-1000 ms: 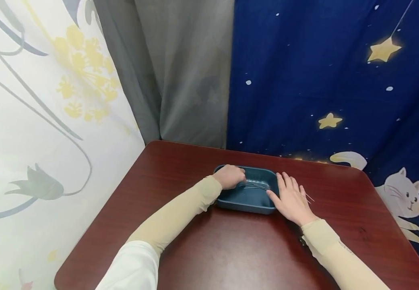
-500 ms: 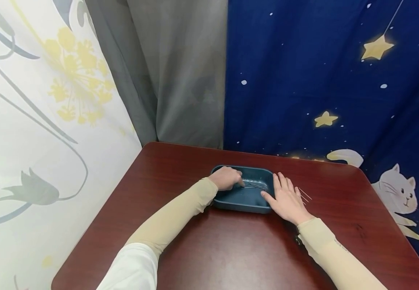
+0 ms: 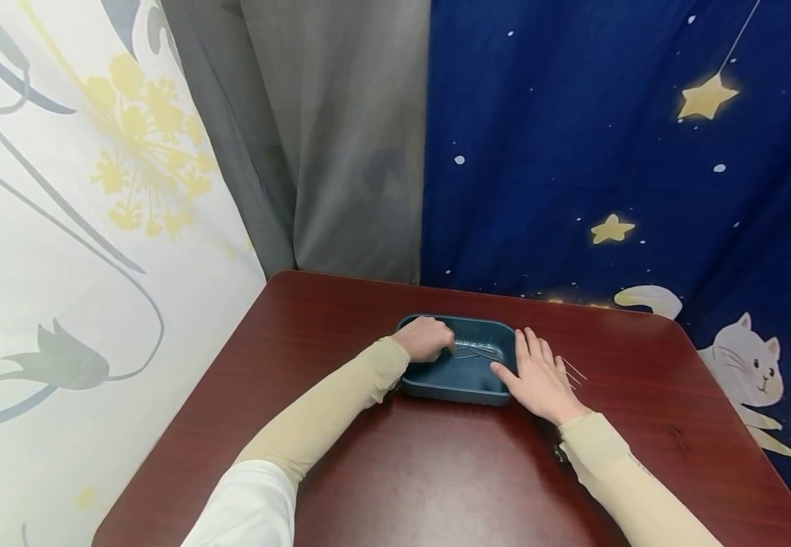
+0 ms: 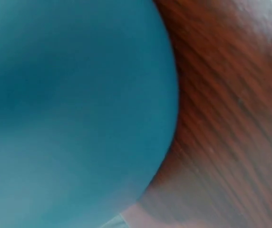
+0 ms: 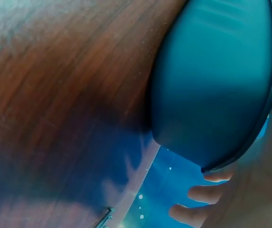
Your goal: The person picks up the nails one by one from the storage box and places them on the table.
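A dark teal rectangular plastic bin stands on the table, with several thin metal sticks crossed on its floor. My left hand reaches in over the left rim, its fingers bent down right at the ends of the sticks. Its fingertips are mostly hidden, so I cannot tell whether they pinch one. At the bin's right side, my right hand rests along the rim with straight, spread fingers and the thumb toward the inside. The left wrist view is filled mostly by the bin's outer wall.
More thin metal sticks lie on the dark red wooden table just right of my right hand; knobbed ends show in the right wrist view. A grey curtain and a blue starry curtain hang behind the table.
The left index finger pointed down to the sticks half a second ago; now it is drawn back slightly and bent. The right hand keeps its place at the rim. The whole view shifts slightly.
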### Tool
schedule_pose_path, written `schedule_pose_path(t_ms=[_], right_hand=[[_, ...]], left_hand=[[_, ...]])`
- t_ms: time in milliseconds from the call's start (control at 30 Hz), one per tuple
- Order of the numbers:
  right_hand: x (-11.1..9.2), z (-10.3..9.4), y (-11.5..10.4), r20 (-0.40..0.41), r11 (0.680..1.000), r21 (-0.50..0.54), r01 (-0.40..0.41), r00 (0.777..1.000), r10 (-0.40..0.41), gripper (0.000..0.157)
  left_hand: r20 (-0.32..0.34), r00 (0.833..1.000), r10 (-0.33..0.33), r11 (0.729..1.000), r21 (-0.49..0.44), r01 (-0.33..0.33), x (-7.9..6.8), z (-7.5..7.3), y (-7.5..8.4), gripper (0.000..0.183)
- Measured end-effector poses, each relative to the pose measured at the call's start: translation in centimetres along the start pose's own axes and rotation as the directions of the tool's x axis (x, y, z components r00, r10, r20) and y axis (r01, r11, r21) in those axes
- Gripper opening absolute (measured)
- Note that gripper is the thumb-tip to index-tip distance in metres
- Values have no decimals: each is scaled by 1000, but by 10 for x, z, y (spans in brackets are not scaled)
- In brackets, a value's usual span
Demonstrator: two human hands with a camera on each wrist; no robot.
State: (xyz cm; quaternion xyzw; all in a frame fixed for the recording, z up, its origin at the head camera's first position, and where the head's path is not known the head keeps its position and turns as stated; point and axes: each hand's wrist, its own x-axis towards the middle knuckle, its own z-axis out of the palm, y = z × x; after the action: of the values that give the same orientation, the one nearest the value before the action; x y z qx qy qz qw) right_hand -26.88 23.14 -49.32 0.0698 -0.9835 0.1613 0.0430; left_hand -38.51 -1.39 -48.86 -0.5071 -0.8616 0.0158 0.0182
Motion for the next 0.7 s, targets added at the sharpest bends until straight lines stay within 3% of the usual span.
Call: schedule_pose_path(t_ms=[333,500,700], right_hand=[[-3,3,1,-6,999,21,-23,1000,24,99],[-2,4,1,3,999,37,-19,1000,19,99],[-1,6,1,-5,999,41,-20,1000,20,92]], left_hand=[[88,994,-63,977,-197,79,7,-4,1,38],[109,991,-72,982,-167,89,11,-5,1,37],[63,995,-72,994,-80,77,12,-4,5,31]])
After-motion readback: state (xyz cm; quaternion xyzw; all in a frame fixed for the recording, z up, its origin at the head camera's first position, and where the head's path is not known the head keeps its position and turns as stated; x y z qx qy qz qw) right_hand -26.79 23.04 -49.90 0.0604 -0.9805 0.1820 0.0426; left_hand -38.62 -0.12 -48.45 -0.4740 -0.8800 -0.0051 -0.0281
